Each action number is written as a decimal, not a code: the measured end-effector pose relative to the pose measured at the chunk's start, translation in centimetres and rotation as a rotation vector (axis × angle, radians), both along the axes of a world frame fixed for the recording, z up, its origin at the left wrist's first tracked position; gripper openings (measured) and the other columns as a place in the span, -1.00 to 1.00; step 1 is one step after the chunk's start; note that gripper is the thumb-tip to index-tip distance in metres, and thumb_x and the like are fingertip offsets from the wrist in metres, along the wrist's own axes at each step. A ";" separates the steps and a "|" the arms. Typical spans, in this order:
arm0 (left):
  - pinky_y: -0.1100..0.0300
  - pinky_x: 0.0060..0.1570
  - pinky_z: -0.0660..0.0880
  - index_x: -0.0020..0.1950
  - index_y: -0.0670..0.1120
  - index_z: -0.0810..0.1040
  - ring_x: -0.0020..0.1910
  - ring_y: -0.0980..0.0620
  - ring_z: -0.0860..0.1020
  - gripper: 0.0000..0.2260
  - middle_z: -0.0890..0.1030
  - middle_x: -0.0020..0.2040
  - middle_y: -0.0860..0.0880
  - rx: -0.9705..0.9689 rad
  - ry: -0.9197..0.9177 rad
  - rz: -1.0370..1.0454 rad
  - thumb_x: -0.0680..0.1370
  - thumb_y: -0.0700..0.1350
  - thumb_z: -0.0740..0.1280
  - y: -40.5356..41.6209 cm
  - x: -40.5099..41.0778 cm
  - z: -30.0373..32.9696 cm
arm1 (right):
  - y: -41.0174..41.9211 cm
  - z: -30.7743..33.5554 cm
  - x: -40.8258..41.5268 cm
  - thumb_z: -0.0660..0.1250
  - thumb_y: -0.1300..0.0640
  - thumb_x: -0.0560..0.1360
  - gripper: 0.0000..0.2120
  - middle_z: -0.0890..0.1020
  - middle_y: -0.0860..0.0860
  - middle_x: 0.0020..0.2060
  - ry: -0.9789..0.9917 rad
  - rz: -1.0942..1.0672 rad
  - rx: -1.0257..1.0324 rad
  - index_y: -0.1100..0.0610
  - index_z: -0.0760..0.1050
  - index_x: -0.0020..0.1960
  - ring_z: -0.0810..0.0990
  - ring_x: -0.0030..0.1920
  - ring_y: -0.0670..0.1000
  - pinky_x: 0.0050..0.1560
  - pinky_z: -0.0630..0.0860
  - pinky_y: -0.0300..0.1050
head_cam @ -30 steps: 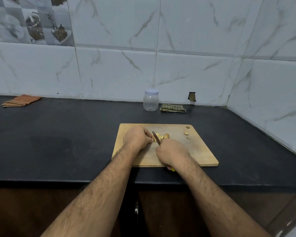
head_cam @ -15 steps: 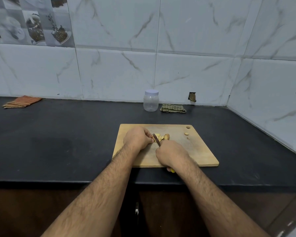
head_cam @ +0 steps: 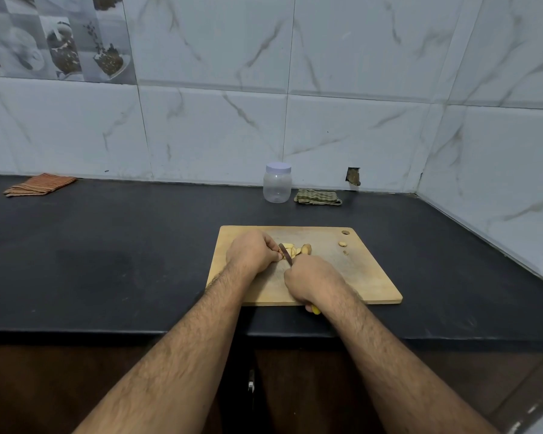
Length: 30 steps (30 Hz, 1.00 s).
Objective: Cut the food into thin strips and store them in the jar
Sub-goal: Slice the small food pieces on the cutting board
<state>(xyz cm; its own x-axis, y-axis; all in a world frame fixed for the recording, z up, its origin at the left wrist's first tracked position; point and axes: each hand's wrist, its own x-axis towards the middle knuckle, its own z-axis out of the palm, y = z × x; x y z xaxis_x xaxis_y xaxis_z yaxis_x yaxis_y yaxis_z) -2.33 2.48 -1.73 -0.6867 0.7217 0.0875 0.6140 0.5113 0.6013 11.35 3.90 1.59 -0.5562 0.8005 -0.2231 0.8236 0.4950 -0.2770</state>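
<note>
Knife [head_cam: 286, 255] blade angled away-left, gripped by right hand [head_cam: 311, 281]; left hand [head_cam: 251, 250] pinching food [head_cam: 295, 250].

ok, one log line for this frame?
phase: slicing | left hand: holds pale food pieces | right hand: grips yellow-handled knife | clear plastic jar: lidded, empty

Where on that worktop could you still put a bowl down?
The dark counter lies bare between the orange cloth and the cutting board; another strip runs right of the board to the side wall. The middle of the board is crowded: left hand, right hand, knife, food.
</note>
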 end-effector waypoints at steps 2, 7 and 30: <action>0.21 -0.22 0.47 -0.24 0.12 0.65 -0.10 0.15 0.59 -0.91 0.68 -0.11 0.18 0.000 0.002 -0.002 0.45 0.02 0.50 0.0 0.0 -0.1 | 0.1 -0.1 -0.2 0.15 0.20 0.59 -0.80 0.60 0.11 -0.16 -0.008 0.000 -0.002 0.16 0.44 0.18 0.62 -0.40 0.04 -0.46 0.53 -0.12; 0.19 -0.17 0.53 -0.21 0.11 0.68 -0.10 0.16 0.59 -0.95 0.68 -0.11 0.19 0.016 -0.014 0.008 0.44 0.02 0.51 0.1 -0.2 -0.3 | 0.2 0.0 -0.2 0.13 0.20 0.60 -0.76 0.58 0.10 -0.16 -0.033 0.011 0.016 0.17 0.44 0.23 0.59 -0.40 0.03 -0.45 0.50 -0.12; 0.22 -0.28 0.43 -0.25 0.09 0.67 -0.13 0.16 0.58 -0.90 0.67 -0.14 0.17 0.007 -0.051 0.012 0.45 0.02 0.52 0.0 -0.2 -0.1 | 1.2 -0.8 -0.7 0.18 0.28 0.55 -0.66 0.63 0.10 -0.29 -0.034 0.094 0.013 0.20 0.40 0.32 0.64 -0.28 0.09 -0.22 0.63 -0.01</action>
<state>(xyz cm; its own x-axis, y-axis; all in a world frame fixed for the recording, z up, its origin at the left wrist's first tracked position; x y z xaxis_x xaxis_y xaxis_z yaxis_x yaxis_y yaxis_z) -2.54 2.51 -1.87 -0.6990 0.7129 0.0567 0.5762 0.5144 0.6351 10.62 5.08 0.79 -0.6210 0.7484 -0.2330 0.7823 0.5735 -0.2431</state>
